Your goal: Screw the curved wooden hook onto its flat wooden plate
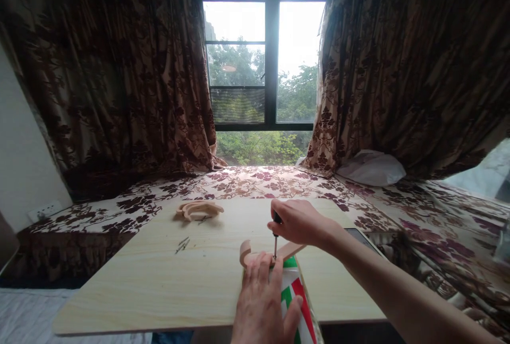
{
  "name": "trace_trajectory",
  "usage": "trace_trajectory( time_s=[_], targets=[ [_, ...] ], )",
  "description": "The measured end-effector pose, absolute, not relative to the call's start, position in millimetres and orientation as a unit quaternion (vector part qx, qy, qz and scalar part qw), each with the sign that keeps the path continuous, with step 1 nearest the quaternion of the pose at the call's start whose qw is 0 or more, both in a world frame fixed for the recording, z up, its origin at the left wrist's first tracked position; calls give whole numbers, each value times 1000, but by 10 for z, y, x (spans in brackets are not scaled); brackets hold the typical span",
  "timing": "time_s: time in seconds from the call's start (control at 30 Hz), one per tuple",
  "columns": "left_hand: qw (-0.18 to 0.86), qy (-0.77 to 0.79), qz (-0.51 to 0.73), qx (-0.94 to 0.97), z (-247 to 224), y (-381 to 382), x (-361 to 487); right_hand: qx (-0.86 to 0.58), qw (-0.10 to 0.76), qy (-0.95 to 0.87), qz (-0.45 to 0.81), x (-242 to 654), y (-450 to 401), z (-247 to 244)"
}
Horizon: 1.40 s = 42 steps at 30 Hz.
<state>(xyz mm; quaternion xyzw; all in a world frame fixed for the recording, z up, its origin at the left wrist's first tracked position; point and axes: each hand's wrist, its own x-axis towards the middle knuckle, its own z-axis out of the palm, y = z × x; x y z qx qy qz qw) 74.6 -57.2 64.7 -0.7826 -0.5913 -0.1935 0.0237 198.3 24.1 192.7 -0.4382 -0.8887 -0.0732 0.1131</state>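
Near the front of the pale wooden table (159, 280), my left hand (265, 293) presses down on a curved wooden piece (245, 252), its fingers lying over the wood. My right hand (297, 220) is closed around the dark handle of a screwdriver (275, 243), which stands upright with its tip down by my left fingertips. The tip's contact point is too small to make out. A white, red and green packet (303, 301) lies under the wood and beside my left hand.
More curved wooden pieces (199, 209) lie at the table's back left, with several screws (182, 245) in front of them. A dark flat device (360, 238) rests at the right edge, partly behind my right forearm. A white bag (372, 167) sits on the floral-covered ledge.
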Motion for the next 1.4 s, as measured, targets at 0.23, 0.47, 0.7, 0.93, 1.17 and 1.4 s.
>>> trace_trajectory(
  time_s=[0.23,0.47,0.7,0.93,1.17,1.4],
  targets=[
    [115,-563,-217,-789,560,-544,733,-408,115,-904,-62,2000,231,1970],
    [143,-546,-249,-787,541,-540,735,-421,124,-896,-66,2010,237,1952],
    [67,-574,-226,-784,596,-561,753,-409,121,-902,-64,2007,217,1962],
    [55,-575,-235,-781,633,-606,764,-412,141,-899,-37,2034,241,1950],
    [22,-591,-219,-776,658,-615,786,-404,204,-891,30,2046,338,1797],
    [49,-571,-262,-777,604,-618,780,-409,324,-852,34,2157,368,2004]
  ],
)
